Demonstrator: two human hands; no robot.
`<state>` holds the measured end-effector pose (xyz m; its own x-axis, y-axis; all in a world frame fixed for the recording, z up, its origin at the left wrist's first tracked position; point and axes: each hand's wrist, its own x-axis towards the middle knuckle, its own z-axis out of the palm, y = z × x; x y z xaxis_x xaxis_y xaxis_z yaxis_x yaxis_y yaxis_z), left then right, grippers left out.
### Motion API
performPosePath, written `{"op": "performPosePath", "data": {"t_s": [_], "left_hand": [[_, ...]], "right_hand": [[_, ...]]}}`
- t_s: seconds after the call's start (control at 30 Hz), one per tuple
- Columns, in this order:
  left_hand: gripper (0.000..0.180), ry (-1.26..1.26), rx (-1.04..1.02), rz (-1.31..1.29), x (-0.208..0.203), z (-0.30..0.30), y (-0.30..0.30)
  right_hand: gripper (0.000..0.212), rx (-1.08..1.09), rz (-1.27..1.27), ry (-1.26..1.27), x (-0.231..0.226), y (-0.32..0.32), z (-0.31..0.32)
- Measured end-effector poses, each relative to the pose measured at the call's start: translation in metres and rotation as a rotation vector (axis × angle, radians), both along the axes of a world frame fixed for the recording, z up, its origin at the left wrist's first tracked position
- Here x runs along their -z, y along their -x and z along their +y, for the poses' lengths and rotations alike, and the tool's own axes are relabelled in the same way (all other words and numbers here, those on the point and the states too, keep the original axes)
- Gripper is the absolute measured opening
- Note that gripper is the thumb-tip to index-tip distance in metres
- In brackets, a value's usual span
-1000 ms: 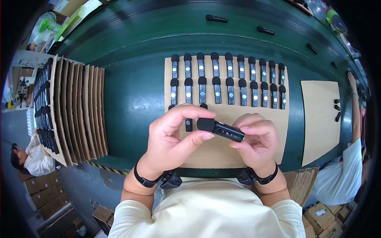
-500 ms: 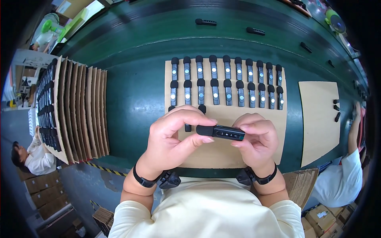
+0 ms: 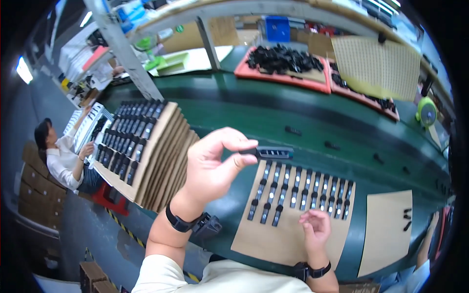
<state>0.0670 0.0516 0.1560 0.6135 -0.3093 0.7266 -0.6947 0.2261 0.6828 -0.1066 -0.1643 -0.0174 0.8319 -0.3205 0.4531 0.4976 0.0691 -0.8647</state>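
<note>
A small black clip-on microphone (image 3: 275,153) is pinched by its dark foam end between the thumb and forefinger of my left hand (image 3: 215,163). Its side with several small marks faces me, and it is raised above the table. My right hand (image 3: 316,228) is lower, over a cardboard sheet (image 3: 273,241), its fingers loosely curled and slightly apart with nothing seen in them. Just beyond that hand, rows of similar microphones (image 3: 293,199) with foam tops lie on the sheet. Part of the front row is near my right fingertips.
At left rises a stack of cardboard sheets (image 3: 163,163), microphones on top; a person (image 3: 63,161) sits beyond. Several loose microphones (image 3: 293,130) lie on the green bench (image 3: 210,110). Red trays (image 3: 288,83) of black parts stand behind. Another cardboard sheet (image 3: 386,234) lies at right, near a co-worker's arm.
My right hand has let go of the microphone and dropped away from it. The left hand still holds it, now higher in view. My view has tilted up and toward the left.
</note>
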Motion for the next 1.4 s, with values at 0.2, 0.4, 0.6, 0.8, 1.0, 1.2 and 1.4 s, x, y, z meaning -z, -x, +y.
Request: {"op": "performPosePath", "data": {"t_s": [0.2,0.4,0.6,0.8,1.0,1.2,1.4], "left_hand": [[0.011,0.149,-0.113,-0.015,-0.077,0.021,-0.032],[0.01,0.171,-0.311,-0.1,-0.126,0.039,-0.085],[0.017,0.145,-0.602,-0.143,-0.175,0.065,-0.169],[0.033,0.018,-0.942,-0.126,-0.2,0.074,-0.236],[0.041,-0.188,-1.101,-0.056,-0.206,0.061,-0.254],[0.041,-0.224,-1.025,-0.028,-0.2,0.06,-0.253],[0.028,0.135,-1.001,-0.24,-0.171,0.053,-0.256]], "right_hand": [[0.027,0.032,0.161,-0.061,0.012,-0.005,0.003],[0.025,0.03,0.155,-0.068,0.02,-0.011,-0.002],[0.019,0.033,0.217,-0.065,0.022,-0.015,-0.001],[0.016,0.04,0.263,-0.053,0.016,-0.017,-0.002],[0.014,0.04,0.271,-0.07,0.015,-0.019,-0.001],[0.014,0.035,0.293,-0.089,0.014,-0.015,0.001],[0.014,0.023,0.277,-0.093,0.02,-0.014,0.003]]}}
